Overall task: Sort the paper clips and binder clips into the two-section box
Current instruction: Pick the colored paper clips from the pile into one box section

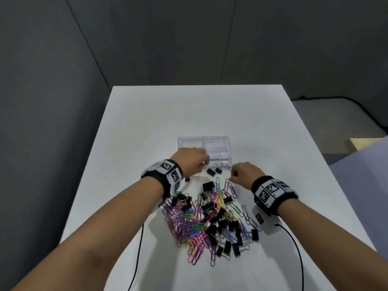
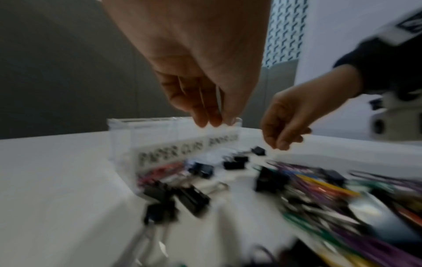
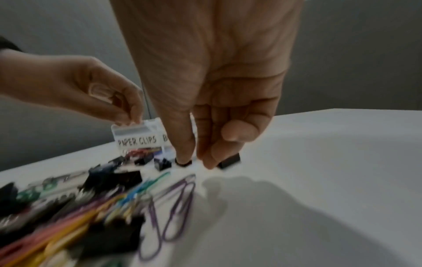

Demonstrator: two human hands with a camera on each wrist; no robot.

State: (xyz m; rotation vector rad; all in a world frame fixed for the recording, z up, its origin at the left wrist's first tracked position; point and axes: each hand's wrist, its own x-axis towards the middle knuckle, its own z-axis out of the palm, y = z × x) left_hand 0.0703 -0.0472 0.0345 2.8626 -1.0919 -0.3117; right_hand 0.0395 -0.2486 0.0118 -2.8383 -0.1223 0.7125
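A clear two-section box (image 1: 204, 148) was seen at the centre of the head view, standing on a white table (image 1: 147, 127); in the right wrist view its near face carried the label "PAPER CLIPS" on one section, the other label being mostly hidden behind the right hand. A mixed heap of coloured paper clips (image 1: 189, 225) and black binder clips (image 1: 222, 225) was spread across the lower middle of the head view, just below the box. Two small binder clips (image 1: 214, 171) lay apart from the heap, right beside the box's near wall.

The left hand (image 1: 190, 162) was placed at the near left corner of the box; in the right wrist view, at the left of the frame, its thumb and fingertips (image 3: 128, 117) were seen pinched on the top edge of the box. The right hand (image 1: 244, 172) was held at the centre right of the head view, over the upper right fringe of the heap, near two purple paper clips (image 3: 178, 204). Its fingers were curled downward with the tips drawn close together just above the table; whether anything was held between them could not be told, the wrist views being blurred.

Banded wrist cameras with black-and-white markers (image 1: 270, 191) were worn on both forearms, and black cables (image 1: 294, 248) trailed toward the lower edge.
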